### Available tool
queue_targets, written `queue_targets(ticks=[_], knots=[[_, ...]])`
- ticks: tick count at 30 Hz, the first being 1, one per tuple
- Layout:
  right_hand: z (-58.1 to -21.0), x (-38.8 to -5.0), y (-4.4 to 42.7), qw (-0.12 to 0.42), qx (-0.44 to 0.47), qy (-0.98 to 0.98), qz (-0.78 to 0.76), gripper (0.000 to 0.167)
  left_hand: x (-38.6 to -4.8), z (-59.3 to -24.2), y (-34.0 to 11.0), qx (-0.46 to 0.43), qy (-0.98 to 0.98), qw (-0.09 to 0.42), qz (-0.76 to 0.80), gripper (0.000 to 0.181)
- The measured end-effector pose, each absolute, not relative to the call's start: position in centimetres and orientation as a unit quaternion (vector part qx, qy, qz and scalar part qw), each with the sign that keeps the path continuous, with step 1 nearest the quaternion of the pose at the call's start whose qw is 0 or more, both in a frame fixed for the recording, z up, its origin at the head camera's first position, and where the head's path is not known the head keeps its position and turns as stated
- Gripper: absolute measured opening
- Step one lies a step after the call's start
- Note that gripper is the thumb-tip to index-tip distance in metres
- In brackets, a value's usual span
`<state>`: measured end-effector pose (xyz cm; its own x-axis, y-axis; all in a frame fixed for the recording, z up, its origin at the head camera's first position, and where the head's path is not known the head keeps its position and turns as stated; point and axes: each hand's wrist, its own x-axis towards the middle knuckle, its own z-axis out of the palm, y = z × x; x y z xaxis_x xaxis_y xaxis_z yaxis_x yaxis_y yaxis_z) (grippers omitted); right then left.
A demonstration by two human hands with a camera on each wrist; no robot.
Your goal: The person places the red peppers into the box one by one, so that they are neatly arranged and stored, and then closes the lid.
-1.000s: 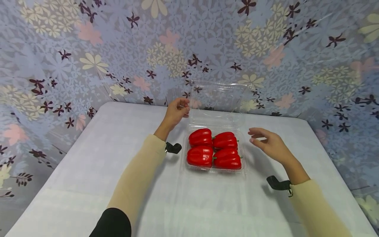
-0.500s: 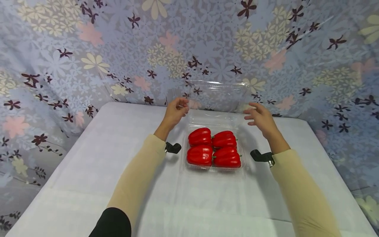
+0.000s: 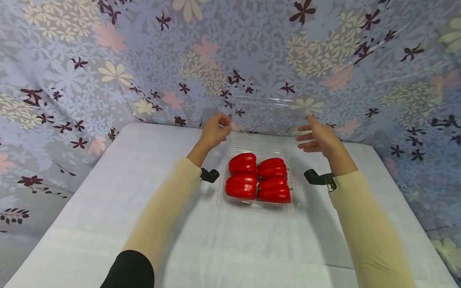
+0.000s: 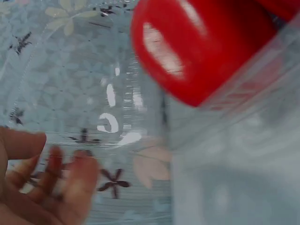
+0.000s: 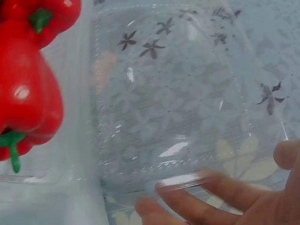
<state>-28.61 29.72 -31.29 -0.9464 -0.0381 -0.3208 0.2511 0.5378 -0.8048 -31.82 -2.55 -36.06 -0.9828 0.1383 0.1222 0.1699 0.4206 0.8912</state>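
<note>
Several red bell peppers with green stems lie in two rows in the clear plastic clamshell base. Its transparent lid stands raised at the far side, against the patterned cloth. At the lid's left edge is my left hand, fingers bent loosely; the left wrist view shows a gap between thumb and fingers. On the opposite edge, my right hand has its fingers extended toward the lid. In the right wrist view, the fingertips lie at the lid's side, seemingly touching it.
A white-covered table lies beneath the container. Floral cloth hangs close behind the table and along its sides. A black wrist mount sticks out from the left wrist, another mount from the right.
My right hand has moved from beside the peppers, away from me and slightly left, up to the lid's right edge. My left hand stays by the left edge, nearly still.
</note>
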Motion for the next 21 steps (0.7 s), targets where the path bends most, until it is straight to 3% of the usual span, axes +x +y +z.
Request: queue_targets(ticks=[2,6,10,16,21], knots=[[-30.8,-28.6,29.7,0.149,0.069,0.86,-0.483,0.104,-31.8,-34.9,-2.5,-0.079,-0.841,-0.032,-0.535,0.029],[-30.2,-28.8,30.1,0.171,0.067,0.846,-0.5,0.108,-31.8,-32.4,-2.6,-0.031,-0.82,-0.145,-0.553,0.065],[-29.7,-28.8,30.6,0.198,0.064,0.83,-0.518,0.11,-31.8,-30.4,-2.7,-0.002,-0.817,-0.198,-0.542,0.093],[-28.8,-29.0,30.8,0.219,0.063,0.826,-0.516,0.1,-31.8,-29.2,-2.7,0.026,-0.82,-0.214,-0.53,0.102],[-28.4,-29.0,31.2,0.249,0.038,0.843,-0.475,0.113,-31.8,-28.6,-3.3,0.022,-0.812,-0.258,-0.523,0.1]])
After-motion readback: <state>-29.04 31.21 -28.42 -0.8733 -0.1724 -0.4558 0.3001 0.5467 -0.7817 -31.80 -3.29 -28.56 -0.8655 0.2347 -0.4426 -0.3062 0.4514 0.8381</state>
